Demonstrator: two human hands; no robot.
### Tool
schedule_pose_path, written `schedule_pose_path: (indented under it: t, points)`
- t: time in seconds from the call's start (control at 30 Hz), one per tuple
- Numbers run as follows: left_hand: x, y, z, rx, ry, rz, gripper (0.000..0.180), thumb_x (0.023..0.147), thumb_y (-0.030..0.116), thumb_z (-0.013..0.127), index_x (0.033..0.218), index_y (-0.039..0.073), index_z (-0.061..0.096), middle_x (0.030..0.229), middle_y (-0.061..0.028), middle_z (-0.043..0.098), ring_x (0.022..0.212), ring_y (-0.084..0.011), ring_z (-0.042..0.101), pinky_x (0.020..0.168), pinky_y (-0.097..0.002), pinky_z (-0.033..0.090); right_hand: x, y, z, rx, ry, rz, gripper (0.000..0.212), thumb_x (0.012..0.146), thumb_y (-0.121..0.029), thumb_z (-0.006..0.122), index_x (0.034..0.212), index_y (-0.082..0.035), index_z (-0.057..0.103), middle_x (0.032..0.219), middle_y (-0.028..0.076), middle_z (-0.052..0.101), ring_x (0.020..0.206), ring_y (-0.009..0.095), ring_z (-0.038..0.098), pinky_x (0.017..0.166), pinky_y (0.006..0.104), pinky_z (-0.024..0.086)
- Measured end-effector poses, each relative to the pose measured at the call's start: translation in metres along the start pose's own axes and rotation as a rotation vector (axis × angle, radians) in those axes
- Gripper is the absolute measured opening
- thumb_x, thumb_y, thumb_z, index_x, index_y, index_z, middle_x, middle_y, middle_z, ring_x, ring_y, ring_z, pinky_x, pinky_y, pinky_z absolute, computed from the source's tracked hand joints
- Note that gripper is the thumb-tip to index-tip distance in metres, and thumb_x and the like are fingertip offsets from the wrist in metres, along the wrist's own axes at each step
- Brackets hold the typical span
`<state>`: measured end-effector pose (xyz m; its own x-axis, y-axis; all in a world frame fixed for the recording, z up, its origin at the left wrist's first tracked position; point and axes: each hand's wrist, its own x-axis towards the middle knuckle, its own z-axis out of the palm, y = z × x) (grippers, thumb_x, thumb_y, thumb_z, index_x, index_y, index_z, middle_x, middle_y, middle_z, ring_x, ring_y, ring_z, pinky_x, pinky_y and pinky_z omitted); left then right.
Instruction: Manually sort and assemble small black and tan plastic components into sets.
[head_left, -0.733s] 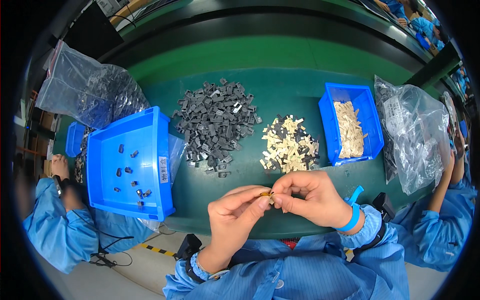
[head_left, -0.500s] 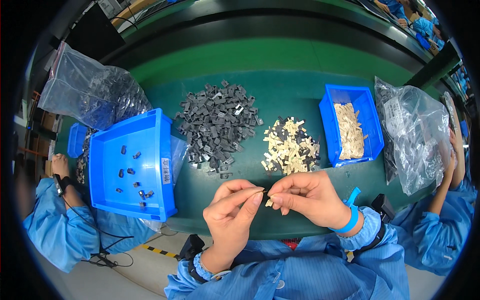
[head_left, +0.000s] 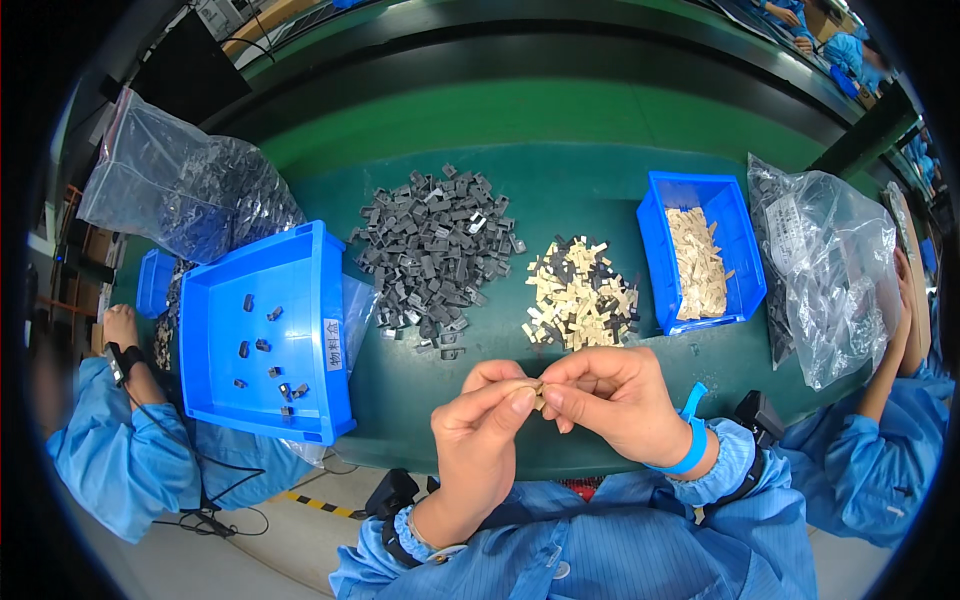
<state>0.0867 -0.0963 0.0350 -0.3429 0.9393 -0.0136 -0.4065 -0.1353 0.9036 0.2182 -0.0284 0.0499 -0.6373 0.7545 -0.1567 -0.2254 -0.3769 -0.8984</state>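
Note:
My left hand (head_left: 478,425) and my right hand (head_left: 618,398) meet at the near edge of the green table, thumbs and forefingers pinched together. Between their fingertips is a small beige strip (head_left: 540,401), mostly covered by the fingers. Just beyond my right hand lies a pile of small cream and black strips (head_left: 583,295). Farther left spreads a large heap of dark grey, hollow plastic clips (head_left: 435,250). A few dark parts (head_left: 273,372) rest in the big blue tray (head_left: 335,400) on the left.
On the right stands a blue bin (head_left: 655,240) of tan paper-like pieces (head_left: 697,265), beside a clear plastic bag (head_left: 835,280). Another clear bag (head_left: 190,180) of dark parts leans behind the tray. Co-workers' arms show at left (head_left: 130,350) and right (head_left: 885,360).
My left hand has moved right, so the fingertips of both hands now touch around the small strip. A dark bit visible between them before is now hidden.

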Motion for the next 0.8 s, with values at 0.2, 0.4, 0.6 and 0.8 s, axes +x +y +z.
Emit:
schedule_pose_path:
  t: [0.2, 0.4, 0.6, 0.8]
  points:
    - [0.003, 0.005, -0.006, -0.292, 0.025, -0.122, 0.013, 0.081, 0.007, 0.06, 0.089, -0.003, 0.063, 0.093, -0.0092, 0.051, 0.083, -0.0159, 0.048, 0.076, -0.0287, 0.04, 0.001, -0.037, -0.029, -0.789, 0.221, -0.528, 0.008, 0.072, 0.001, 0.062, 0.081, 0.001, 0.062, 0.072, 0.008, 0.062, 0.062, 0.012, 0.058, 0.055, 0.025, 0.046]
    - [0.007, 0.019, -0.007, 0.606, 0.031, 0.493, 0.012, 0.07, 0.001, 0.069, 0.082, 0.0, 0.066, 0.09, -0.009, 0.053, 0.079, -0.017, 0.052, 0.067, -0.0247, 0.042, -0.004, -0.087, -0.087, -1.751, 0.551, -0.615, 0.002, 0.074, 0.0, 0.06, 0.074, -0.001, 0.057, 0.066, 0.011, 0.055, 0.061, 0.028, 0.053, 0.059, 0.0354, 0.042]
    - [0.015, 0.016, -0.013, 1.071, -0.095, 0.967, 0.027, 0.058, 0.006, 0.073, 0.084, 0.009, 0.065, 0.086, -0.0027, 0.053, 0.072, -0.0184, 0.05, 0.062, -0.0342, 0.037, -0.002, -0.085, -0.089, -1.693, 0.55, -0.693, 0.007, 0.07, 0.0, 0.062, 0.075, -0.003, 0.058, 0.075, 0.01, 0.057, 0.075, 0.027, 0.053, 0.065, 0.0348, 0.042]
    - [0.01, 0.013, -0.014, 1.157, -0.236, 1.214, 0.027, 0.059, 0.011, 0.068, 0.086, 0.01, 0.066, 0.085, -0.0007, 0.052, 0.074, -0.0158, 0.048, 0.063, -0.0304, 0.034, 0.004, -0.057, -0.027, -0.964, -0.232, -0.421, 0.008, 0.078, -0.011, 0.062, 0.08, -0.004, 0.06, 0.082, 0.007, 0.057, 0.079, 0.024, 0.053, 0.072, 0.033, 0.041]
